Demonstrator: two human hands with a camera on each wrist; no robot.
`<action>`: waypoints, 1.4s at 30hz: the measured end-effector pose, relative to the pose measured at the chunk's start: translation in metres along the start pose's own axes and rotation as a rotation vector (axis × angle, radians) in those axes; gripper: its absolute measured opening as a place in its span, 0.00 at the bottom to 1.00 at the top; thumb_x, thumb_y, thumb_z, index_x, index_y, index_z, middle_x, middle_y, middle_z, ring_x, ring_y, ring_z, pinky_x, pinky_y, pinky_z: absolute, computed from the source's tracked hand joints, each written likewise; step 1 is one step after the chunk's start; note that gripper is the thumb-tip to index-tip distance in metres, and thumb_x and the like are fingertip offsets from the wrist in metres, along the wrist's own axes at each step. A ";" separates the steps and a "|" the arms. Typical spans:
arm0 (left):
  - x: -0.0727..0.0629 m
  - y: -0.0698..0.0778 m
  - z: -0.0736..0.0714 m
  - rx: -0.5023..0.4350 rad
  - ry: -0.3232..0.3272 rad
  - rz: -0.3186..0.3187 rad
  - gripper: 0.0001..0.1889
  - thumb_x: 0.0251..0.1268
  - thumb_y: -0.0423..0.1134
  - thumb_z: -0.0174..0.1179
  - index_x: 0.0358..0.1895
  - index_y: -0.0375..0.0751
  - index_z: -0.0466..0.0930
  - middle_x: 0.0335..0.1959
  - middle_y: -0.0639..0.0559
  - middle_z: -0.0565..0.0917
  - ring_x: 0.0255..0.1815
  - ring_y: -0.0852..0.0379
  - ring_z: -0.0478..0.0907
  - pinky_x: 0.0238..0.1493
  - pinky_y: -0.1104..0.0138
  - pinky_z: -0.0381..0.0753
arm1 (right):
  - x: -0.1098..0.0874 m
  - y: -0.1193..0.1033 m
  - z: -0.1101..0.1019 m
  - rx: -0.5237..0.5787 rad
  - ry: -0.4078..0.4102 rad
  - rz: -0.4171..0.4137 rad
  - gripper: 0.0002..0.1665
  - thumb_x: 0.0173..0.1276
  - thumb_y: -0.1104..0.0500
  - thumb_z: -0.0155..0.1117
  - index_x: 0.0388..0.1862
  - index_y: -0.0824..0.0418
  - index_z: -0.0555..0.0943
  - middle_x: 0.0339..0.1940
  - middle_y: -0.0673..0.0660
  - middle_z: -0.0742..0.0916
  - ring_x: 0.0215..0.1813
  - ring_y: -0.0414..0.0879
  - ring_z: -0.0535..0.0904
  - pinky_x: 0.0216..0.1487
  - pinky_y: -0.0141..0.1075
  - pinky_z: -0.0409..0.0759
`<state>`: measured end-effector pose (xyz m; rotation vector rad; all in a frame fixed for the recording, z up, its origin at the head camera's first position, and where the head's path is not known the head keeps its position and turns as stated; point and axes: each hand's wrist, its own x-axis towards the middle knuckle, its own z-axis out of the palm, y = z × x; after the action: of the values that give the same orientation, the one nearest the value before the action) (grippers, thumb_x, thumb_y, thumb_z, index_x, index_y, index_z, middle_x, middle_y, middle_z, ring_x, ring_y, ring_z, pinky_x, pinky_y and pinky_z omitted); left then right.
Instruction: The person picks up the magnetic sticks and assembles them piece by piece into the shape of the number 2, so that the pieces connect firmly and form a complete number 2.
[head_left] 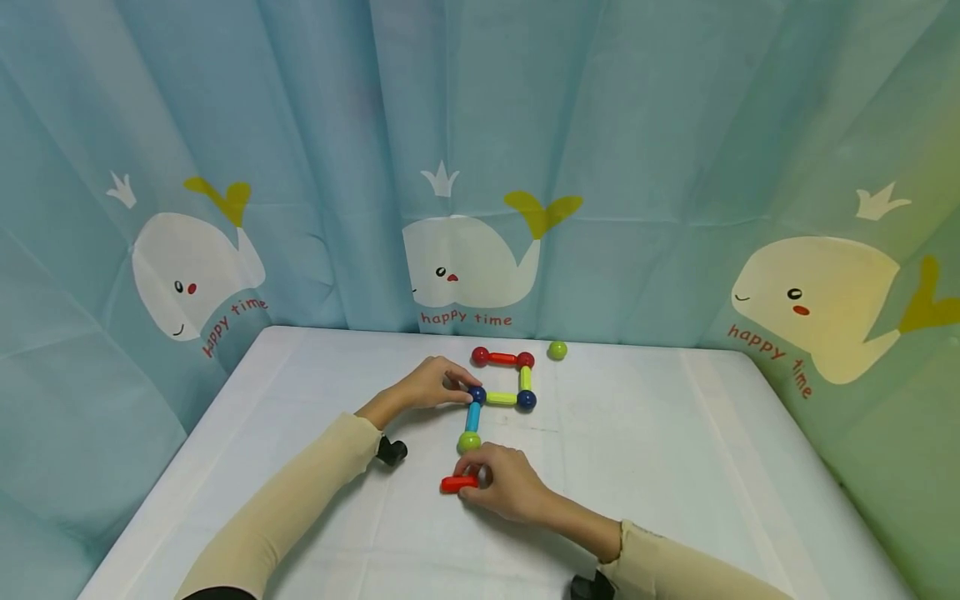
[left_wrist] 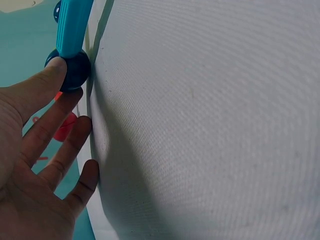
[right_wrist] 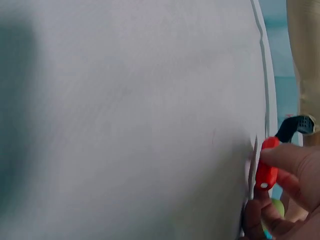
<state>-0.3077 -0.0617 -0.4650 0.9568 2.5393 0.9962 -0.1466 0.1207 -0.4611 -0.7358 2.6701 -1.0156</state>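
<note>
My left hand (head_left: 431, 383) pinches a dark blue ball (head_left: 478, 395) between thumb and fingertips; in the left wrist view that ball (left_wrist: 75, 72) meets a light blue rod (left_wrist: 74, 27). From it the light blue rod (head_left: 472, 417) runs toward me to a lime green ball (head_left: 468, 442). A lime rod (head_left: 501, 399) leads right to another dark blue ball (head_left: 527, 401). Beyond are a second lime rod (head_left: 526, 379), a red ball (head_left: 525, 360), a red rod (head_left: 502, 358) and a red ball (head_left: 480, 357). My right hand (head_left: 510, 483) pinches a separate red rod (head_left: 453, 484), just short of the green ball.
A loose lime green ball (head_left: 557, 350) lies near the far edge of the white table (head_left: 660, 450). A light blue curtain (head_left: 645, 167) with whale prints hangs behind it. Black wrist devices (head_left: 392, 451) show at both sleeves.
</note>
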 end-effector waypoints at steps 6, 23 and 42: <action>0.001 -0.001 -0.001 0.009 0.005 0.021 0.14 0.56 0.48 0.66 0.47 0.62 0.84 0.43 0.66 0.85 0.37 0.65 0.79 0.45 0.68 0.77 | -0.004 0.010 -0.007 0.091 0.001 -0.036 0.11 0.58 0.56 0.70 0.40 0.47 0.82 0.32 0.47 0.82 0.30 0.42 0.74 0.32 0.27 0.73; 0.001 0.001 0.000 0.004 0.003 0.000 0.15 0.56 0.47 0.66 0.49 0.58 0.84 0.44 0.64 0.85 0.38 0.64 0.78 0.46 0.67 0.77 | -0.026 0.043 -0.040 0.087 0.124 0.035 0.13 0.57 0.54 0.71 0.42 0.44 0.82 0.31 0.45 0.81 0.30 0.43 0.74 0.30 0.29 0.72; 0.001 0.001 0.000 -0.004 0.002 -0.001 0.15 0.56 0.47 0.66 0.49 0.59 0.84 0.44 0.63 0.85 0.38 0.64 0.78 0.46 0.67 0.77 | -0.037 0.057 -0.054 0.058 0.196 0.106 0.13 0.57 0.55 0.71 0.41 0.45 0.82 0.32 0.45 0.81 0.30 0.41 0.72 0.29 0.29 0.71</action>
<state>-0.3075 -0.0605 -0.4646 0.9533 2.5381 1.0021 -0.1551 0.2074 -0.4587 -0.5013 2.7938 -1.1872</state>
